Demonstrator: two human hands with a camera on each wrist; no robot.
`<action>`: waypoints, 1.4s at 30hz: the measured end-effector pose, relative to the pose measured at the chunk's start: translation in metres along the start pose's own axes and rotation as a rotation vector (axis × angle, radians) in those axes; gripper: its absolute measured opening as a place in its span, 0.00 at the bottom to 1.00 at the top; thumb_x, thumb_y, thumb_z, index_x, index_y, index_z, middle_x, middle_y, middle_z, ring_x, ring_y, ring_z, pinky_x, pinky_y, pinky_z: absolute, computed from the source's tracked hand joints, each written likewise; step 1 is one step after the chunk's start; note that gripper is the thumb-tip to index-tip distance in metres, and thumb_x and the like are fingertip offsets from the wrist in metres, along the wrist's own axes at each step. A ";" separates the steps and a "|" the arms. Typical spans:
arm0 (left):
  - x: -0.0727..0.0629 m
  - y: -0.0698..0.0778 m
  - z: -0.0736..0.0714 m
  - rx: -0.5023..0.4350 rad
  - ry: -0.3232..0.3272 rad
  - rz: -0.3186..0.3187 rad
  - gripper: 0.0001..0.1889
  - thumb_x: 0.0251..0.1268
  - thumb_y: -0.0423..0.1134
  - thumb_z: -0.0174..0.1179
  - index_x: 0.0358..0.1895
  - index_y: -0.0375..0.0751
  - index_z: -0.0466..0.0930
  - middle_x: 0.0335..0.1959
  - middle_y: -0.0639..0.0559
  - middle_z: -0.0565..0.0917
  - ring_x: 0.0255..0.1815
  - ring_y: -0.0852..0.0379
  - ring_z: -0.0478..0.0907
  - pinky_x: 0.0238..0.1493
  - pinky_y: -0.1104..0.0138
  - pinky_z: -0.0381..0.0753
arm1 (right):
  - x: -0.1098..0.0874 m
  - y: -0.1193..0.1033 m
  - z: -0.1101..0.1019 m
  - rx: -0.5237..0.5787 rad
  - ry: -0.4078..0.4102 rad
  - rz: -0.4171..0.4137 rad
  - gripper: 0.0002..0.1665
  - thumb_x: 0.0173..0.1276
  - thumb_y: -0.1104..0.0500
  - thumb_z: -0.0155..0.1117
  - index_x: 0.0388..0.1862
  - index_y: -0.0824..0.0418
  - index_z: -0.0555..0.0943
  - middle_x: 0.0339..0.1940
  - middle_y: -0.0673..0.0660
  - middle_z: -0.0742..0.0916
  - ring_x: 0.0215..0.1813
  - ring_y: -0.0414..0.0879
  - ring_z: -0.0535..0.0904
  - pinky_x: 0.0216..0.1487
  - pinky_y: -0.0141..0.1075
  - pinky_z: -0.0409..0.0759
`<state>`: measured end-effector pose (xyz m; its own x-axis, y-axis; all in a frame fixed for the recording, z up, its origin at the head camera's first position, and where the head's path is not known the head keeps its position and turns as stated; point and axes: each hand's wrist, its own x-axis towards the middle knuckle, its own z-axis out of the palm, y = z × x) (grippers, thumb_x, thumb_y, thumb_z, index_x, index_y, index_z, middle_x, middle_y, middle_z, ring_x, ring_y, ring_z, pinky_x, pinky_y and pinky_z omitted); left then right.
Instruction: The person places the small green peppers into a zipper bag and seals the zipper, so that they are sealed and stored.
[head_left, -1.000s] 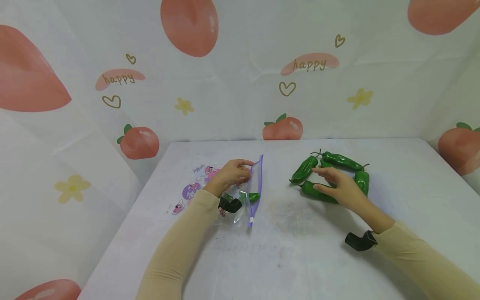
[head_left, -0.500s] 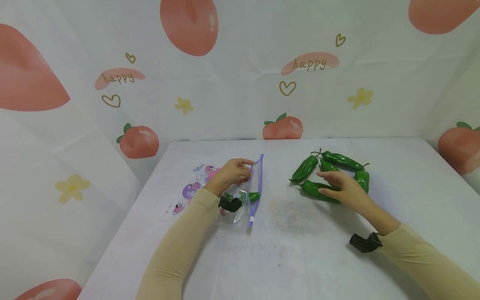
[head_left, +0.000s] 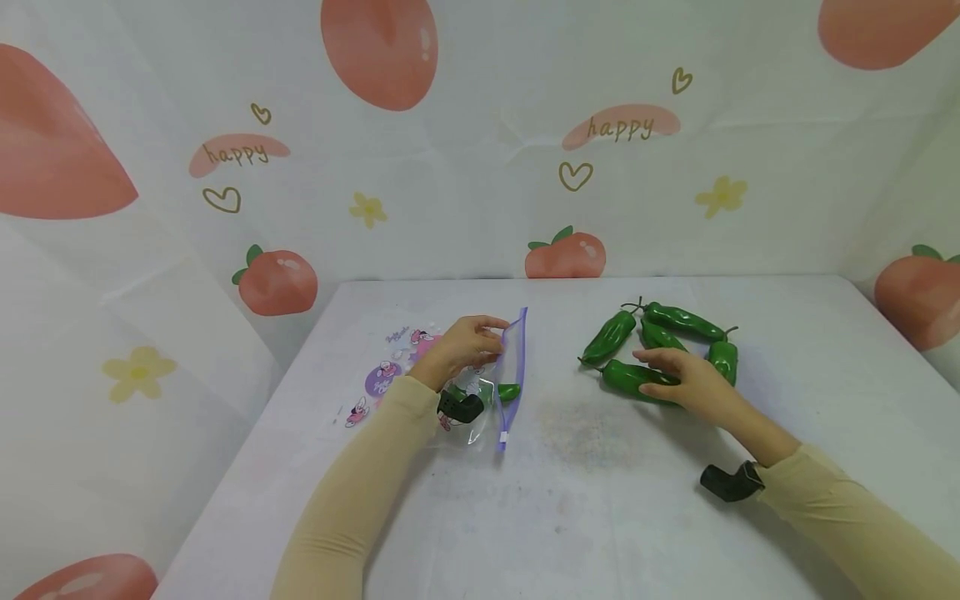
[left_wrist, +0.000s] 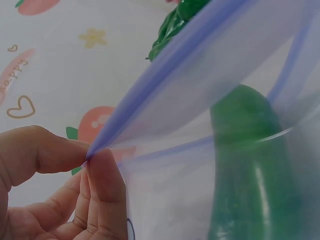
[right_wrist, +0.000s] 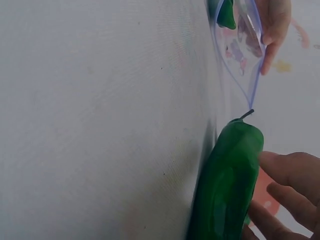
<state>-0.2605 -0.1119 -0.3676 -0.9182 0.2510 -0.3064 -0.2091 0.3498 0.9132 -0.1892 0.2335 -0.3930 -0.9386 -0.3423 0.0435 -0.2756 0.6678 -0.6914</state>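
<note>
- Green pepper: lies on the bench, right of the zip bag, at the near side of the pepper group. Stem end points left, towards the bag mouth; long axis runs roughly left to right; right end is partly hidden by the right hand.
- Right hand: nearer of the two hands. Fingers and thumb stand apart at the pepper's right part; contact cannot be confirmed.
- Left hand: pinches the far part of the bag edge. Mouth stands parted, facing right.
- Bagged pepper: one end shows at the mouth.
- Clearances: bench surface separates stem and bag; left pepper sits just beside, on the far side; open bench extends nearwards.
</note>
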 end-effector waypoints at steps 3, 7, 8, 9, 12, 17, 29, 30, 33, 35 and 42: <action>0.000 0.000 0.000 0.002 0.002 -0.012 0.27 0.59 0.26 0.61 0.64 0.37 0.72 0.40 0.47 0.77 0.31 0.57 0.75 0.31 0.70 0.74 | 0.001 0.002 0.001 -0.013 -0.014 -0.020 0.33 0.63 0.58 0.69 0.64 0.70 0.72 0.62 0.69 0.78 0.64 0.66 0.72 0.62 0.57 0.70; 0.000 0.000 -0.001 -0.001 0.000 -0.017 0.27 0.59 0.27 0.61 0.64 0.38 0.72 0.39 0.47 0.76 0.31 0.56 0.75 0.30 0.70 0.73 | 0.002 0.004 0.002 -0.027 -0.026 -0.044 0.31 0.62 0.60 0.70 0.62 0.71 0.74 0.59 0.69 0.80 0.62 0.66 0.74 0.60 0.56 0.72; 0.000 0.000 -0.002 -0.001 0.000 -0.015 0.27 0.59 0.27 0.61 0.64 0.38 0.72 0.39 0.47 0.76 0.31 0.56 0.75 0.29 0.70 0.73 | 0.002 0.004 0.003 -0.030 -0.033 -0.047 0.31 0.61 0.60 0.70 0.62 0.71 0.74 0.59 0.69 0.80 0.62 0.66 0.75 0.60 0.56 0.72; 0.000 -0.001 -0.002 0.000 0.000 -0.013 0.27 0.59 0.27 0.61 0.64 0.37 0.72 0.39 0.47 0.76 0.31 0.56 0.75 0.29 0.70 0.73 | 0.003 0.004 0.003 -0.033 -0.037 -0.050 0.31 0.61 0.60 0.70 0.61 0.71 0.74 0.58 0.70 0.80 0.61 0.66 0.75 0.60 0.56 0.72; 0.000 -0.001 -0.002 0.003 0.002 -0.008 0.26 0.59 0.27 0.61 0.64 0.37 0.73 0.39 0.47 0.76 0.31 0.56 0.75 0.32 0.69 0.74 | 0.002 0.005 0.005 -0.049 -0.056 -0.047 0.31 0.60 0.60 0.71 0.61 0.72 0.75 0.58 0.70 0.81 0.61 0.66 0.75 0.59 0.57 0.72; 0.000 -0.001 -0.001 -0.002 0.004 -0.012 0.26 0.59 0.27 0.61 0.64 0.38 0.73 0.38 0.48 0.76 0.33 0.56 0.76 0.35 0.69 0.77 | 0.002 0.005 0.005 -0.093 -0.076 -0.027 0.32 0.59 0.57 0.72 0.60 0.69 0.76 0.57 0.69 0.81 0.62 0.67 0.74 0.60 0.60 0.71; 0.000 -0.001 -0.002 -0.005 0.003 -0.033 0.25 0.61 0.27 0.61 0.63 0.39 0.73 0.39 0.48 0.76 0.35 0.55 0.76 0.36 0.69 0.78 | 0.002 0.003 0.004 -0.130 -0.084 -0.025 0.32 0.59 0.55 0.72 0.60 0.67 0.77 0.57 0.69 0.82 0.61 0.66 0.74 0.59 0.60 0.71; 0.000 0.000 -0.002 -0.004 0.004 -0.035 0.25 0.61 0.27 0.61 0.64 0.39 0.73 0.39 0.48 0.76 0.35 0.55 0.76 0.36 0.69 0.78 | 0.002 0.003 0.004 -0.131 -0.083 -0.024 0.32 0.59 0.55 0.72 0.60 0.67 0.77 0.57 0.69 0.82 0.61 0.66 0.74 0.59 0.60 0.71; 0.000 0.000 -0.002 0.001 0.006 -0.037 0.25 0.61 0.28 0.61 0.63 0.40 0.74 0.40 0.47 0.76 0.36 0.54 0.77 0.37 0.69 0.78 | 0.001 0.003 0.003 -0.138 -0.075 -0.022 0.32 0.59 0.56 0.72 0.61 0.66 0.77 0.57 0.68 0.82 0.62 0.66 0.74 0.59 0.60 0.70; 0.000 -0.001 -0.001 0.005 0.006 -0.036 0.25 0.61 0.28 0.61 0.63 0.40 0.74 0.40 0.47 0.76 0.36 0.54 0.77 0.37 0.69 0.79 | 0.001 0.003 0.003 -0.143 -0.071 -0.023 0.32 0.59 0.56 0.72 0.61 0.67 0.76 0.57 0.69 0.81 0.62 0.66 0.74 0.59 0.60 0.70; 0.000 -0.001 -0.001 -0.009 0.006 -0.031 0.25 0.60 0.27 0.61 0.63 0.39 0.74 0.41 0.47 0.76 0.36 0.54 0.76 0.39 0.69 0.80 | 0.001 0.004 0.004 -0.128 -0.065 -0.026 0.32 0.58 0.59 0.72 0.60 0.68 0.76 0.57 0.69 0.81 0.62 0.66 0.74 0.60 0.60 0.70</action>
<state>-0.2608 -0.1133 -0.3686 -0.9135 0.2346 -0.3325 -0.2402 0.3487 0.9059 -0.1907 0.2327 -0.3984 -0.9165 -0.3999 0.0100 -0.3275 0.7358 -0.5927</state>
